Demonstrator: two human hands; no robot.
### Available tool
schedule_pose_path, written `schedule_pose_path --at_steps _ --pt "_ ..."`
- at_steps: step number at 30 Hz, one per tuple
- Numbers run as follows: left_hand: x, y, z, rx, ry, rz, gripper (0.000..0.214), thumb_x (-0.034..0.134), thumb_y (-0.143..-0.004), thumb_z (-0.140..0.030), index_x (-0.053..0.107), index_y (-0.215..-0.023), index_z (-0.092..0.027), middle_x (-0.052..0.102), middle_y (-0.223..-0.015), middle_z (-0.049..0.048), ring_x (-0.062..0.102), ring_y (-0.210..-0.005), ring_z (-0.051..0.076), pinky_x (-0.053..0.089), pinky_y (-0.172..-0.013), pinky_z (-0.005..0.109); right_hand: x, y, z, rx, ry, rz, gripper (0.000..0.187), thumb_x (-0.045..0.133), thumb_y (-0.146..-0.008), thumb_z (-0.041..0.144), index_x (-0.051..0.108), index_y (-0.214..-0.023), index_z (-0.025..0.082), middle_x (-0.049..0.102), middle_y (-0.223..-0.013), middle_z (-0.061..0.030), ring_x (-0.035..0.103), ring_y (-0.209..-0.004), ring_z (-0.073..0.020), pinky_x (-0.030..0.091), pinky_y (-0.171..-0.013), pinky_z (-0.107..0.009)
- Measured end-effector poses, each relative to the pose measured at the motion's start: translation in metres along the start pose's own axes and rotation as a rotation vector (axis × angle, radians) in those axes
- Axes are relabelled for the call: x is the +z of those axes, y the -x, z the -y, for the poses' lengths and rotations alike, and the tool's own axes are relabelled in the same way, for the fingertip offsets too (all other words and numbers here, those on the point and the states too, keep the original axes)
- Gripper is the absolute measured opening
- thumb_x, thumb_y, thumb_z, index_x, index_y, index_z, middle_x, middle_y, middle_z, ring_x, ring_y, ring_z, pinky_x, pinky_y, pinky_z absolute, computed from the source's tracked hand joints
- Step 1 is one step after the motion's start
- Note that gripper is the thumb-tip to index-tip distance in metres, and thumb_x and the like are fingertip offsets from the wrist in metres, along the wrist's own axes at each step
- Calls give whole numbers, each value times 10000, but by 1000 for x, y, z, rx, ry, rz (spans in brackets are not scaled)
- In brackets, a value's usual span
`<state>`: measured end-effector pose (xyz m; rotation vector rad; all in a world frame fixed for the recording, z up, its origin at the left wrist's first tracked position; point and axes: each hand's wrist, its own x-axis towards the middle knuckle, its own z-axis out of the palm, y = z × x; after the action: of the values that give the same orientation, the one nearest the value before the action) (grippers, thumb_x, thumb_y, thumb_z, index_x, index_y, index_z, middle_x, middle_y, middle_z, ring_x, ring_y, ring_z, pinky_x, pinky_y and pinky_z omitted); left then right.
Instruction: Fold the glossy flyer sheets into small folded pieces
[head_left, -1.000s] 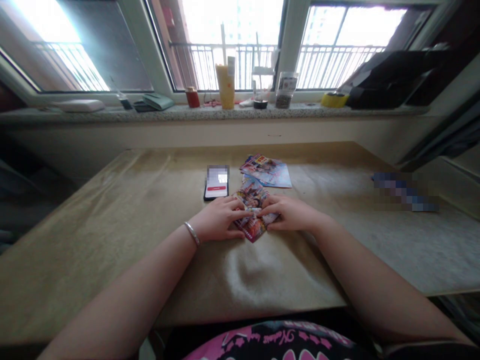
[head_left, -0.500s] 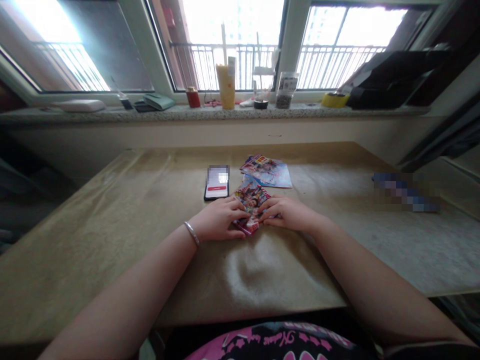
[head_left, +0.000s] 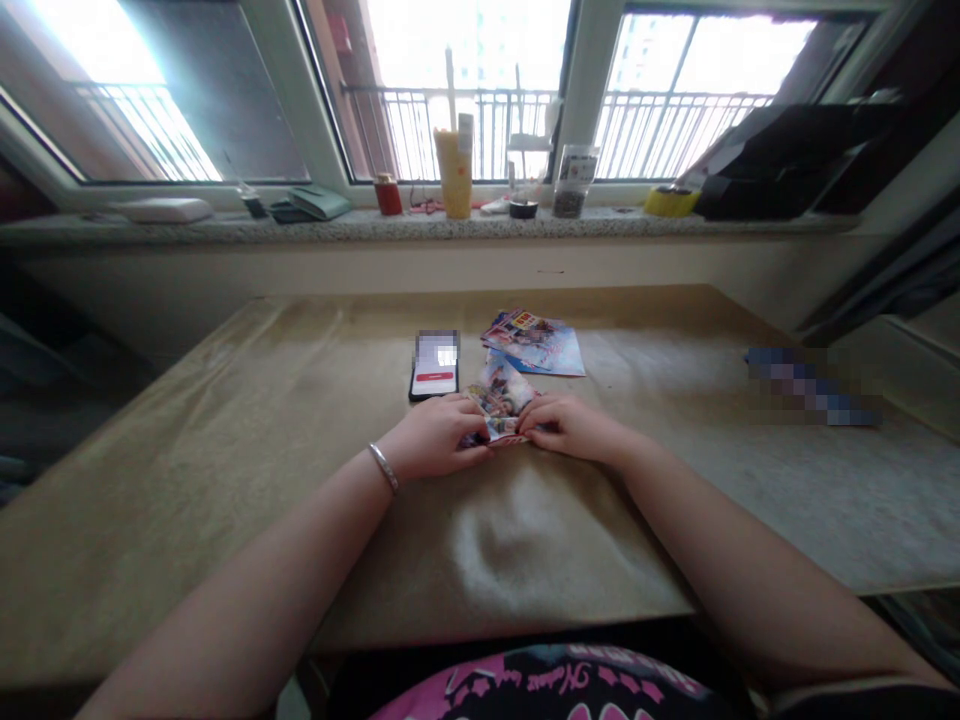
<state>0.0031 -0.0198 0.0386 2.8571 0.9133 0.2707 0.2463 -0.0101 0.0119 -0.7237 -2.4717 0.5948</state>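
Observation:
A colourful printed sheet of paper [head_left: 501, 390], partly folded, lies on the table between my hands. My left hand [head_left: 439, 435] has its fingers closed on the paper's left side and near edge, with the thumb closest to me. On the right side, my right hand [head_left: 570, 425] pinches the paper's near corner between thumb and fingers. The fingers cover parts of the paper, so its exact folds cannot be made out. Just beyond it lie several more printed sheets [head_left: 544, 345] in a loose, overlapping pile.
A phone [head_left: 435, 375] with a lit screen lies beyond my left hand. A blurred-out bluish item [head_left: 810, 385] lies on the table [head_left: 225, 480] at the far right. The windowsill [head_left: 315, 230] holds a yellow cup [head_left: 454, 175], jars, a roll of tape and a black bag.
The paper's near edge, which pointed toward me, is now folded up and away, leaving a straighter near edge. Both hands have stayed almost in place, the thumbs slightly farther from me.

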Motion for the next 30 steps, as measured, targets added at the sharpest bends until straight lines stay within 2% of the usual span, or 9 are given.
schedule_pose_path --at_steps 3,6,9,15,19,22,25,30 --pt "1 -3 -4 -18 58 -16 305 522 -885 -452 666 -866 -184 631 -896 62 569 -873 186 445 -776 285 3 -1 0 4 3 -22 174 538 -816 129 704 -831 178 718 -874 -58 651 -849 -161 491 -848 -304" --pt "4 -6 -8 -37 188 -30 334 445 -934 -424 655 -862 -174 629 -849 48 557 -819 162 437 -736 263 6 -1 2 37 31 -43 166 543 -815 131 702 -826 180 714 -862 -59 648 -839 -164 490 -843 -310" --pt "7 -8 -9 -84 254 -13 326 434 -942 -366 621 -761 -169 609 -748 19 535 -739 143 421 -691 250 6 -1 3 34 25 -34 153 553 -807 127 696 -803 180 710 -873 -60 644 -848 -162 489 -840 -298" --pt "15 -8 -2 -174 202 -70 287 486 -907 -286 590 -667 -167 596 -730 18 528 -718 141 405 -634 244 2 0 4 110 79 1 160 556 -840 196 700 -777 166 677 -841 -73 618 -802 -164 486 -766 -283" --pt "17 -8 -1 -195 116 -116 242 531 -874 -261 601 -666 -159 588 -758 29 527 -705 133 416 -624 237 1 1 5 191 69 21 149 563 -827 180 711 -847 176 684 -868 -59 620 -791 -152 473 -747 -260" --pt "18 -8 -1 -180 50 -107 240 534 -876 -259 598 -671 -153 586 -786 39 536 -726 134 423 -644 240 3 2 6 257 85 -9 170 588 -805 198 690 -941 186 687 -865 -40 607 -747 -146 453 -675 -244" --pt "20 -9 0 -201 10 -111 249 528 -886 -271 595 -680 -148 583 -813 46 539 -718 132 425 -644 245 4 1 7 286 111 -41 152 600 -791 197 669 -926 185 672 -820 -22 585 -703 -135 426 -621 -228" --pt "24 -10 1 -204 -80 -168 219 540 -864 -231 591 -667 -151 585 -777 46 542 -716 143 437 -662 257 3 1 9 246 165 -53 143 608 -804 188 714 -896 216 689 -914 -41 614 -844 -164 453 -743 -264"
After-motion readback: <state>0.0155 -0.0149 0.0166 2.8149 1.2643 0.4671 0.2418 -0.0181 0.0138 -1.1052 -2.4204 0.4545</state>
